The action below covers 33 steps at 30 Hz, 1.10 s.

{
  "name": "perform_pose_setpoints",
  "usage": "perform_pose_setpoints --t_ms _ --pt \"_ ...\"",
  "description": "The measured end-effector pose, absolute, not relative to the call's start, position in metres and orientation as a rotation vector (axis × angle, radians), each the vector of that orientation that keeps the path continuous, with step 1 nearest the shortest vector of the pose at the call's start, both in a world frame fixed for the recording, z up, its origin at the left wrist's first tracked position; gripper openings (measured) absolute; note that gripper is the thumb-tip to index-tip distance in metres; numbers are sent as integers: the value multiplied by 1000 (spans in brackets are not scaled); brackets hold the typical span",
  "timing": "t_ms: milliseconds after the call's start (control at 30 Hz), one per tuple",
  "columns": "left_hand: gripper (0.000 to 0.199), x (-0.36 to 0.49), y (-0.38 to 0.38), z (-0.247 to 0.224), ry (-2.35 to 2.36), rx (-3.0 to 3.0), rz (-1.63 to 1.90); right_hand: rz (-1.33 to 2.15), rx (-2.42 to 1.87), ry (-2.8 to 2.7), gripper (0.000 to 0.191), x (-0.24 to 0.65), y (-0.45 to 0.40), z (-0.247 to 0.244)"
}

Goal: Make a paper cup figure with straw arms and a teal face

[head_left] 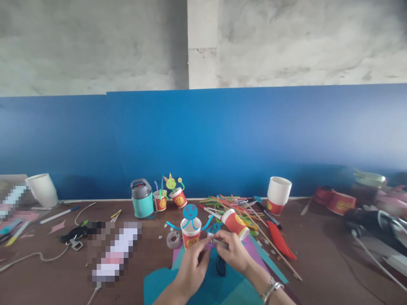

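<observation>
My left hand [194, 263] is closed in a pinch on a small purple piece [210, 245], with a whitish bit showing at the fingertips. My right hand [234, 252] meets it there, fingers closed around a thin grey object [221, 244] whose kind I cannot make out. Below the right fingers shows a black loop [221, 266], perhaps a handle. Just behind the hands, a red-and-white paper cup [191, 233] carries a blue round paper face [190, 212] with blue arms. Another paper cup [235, 224] lies tilted behind my right hand. Teal paper [165, 284] spreads beneath both hands.
A tape roll [173, 239] lies left of the cup. Colourful sticks [219, 202] pile up behind, with a red pouch-like object [280, 240] at right. Stacked cups [279, 192], a turquoise flask [142, 201] and a decorated cup [178, 198] stand near the blue partition [203, 140].
</observation>
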State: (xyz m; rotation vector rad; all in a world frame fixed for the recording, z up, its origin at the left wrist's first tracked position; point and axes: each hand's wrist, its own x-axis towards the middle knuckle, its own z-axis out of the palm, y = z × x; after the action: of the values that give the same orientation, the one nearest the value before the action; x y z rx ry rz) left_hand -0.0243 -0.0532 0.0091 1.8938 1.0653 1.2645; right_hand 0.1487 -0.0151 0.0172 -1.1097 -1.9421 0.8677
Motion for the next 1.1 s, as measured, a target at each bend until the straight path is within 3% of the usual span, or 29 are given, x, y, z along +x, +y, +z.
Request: perform_pose_setpoints --t_ms 400,767,1000,1100 --pt "15 -24 -49 7 1182 1740 1320 646 -1139 -2099 14 135 -30 34" --pt "14 -28 -52 8 1246 2011 1370 953 -1079 -1854 17 125 -28 32" --pt "24 -28 -58 16 1174 1866 1482 339 -1404 -2000 20 138 -16 28" --pt "29 -28 -54 15 1150 1708 1419 264 -1413 -2052 20 142 -15 27"
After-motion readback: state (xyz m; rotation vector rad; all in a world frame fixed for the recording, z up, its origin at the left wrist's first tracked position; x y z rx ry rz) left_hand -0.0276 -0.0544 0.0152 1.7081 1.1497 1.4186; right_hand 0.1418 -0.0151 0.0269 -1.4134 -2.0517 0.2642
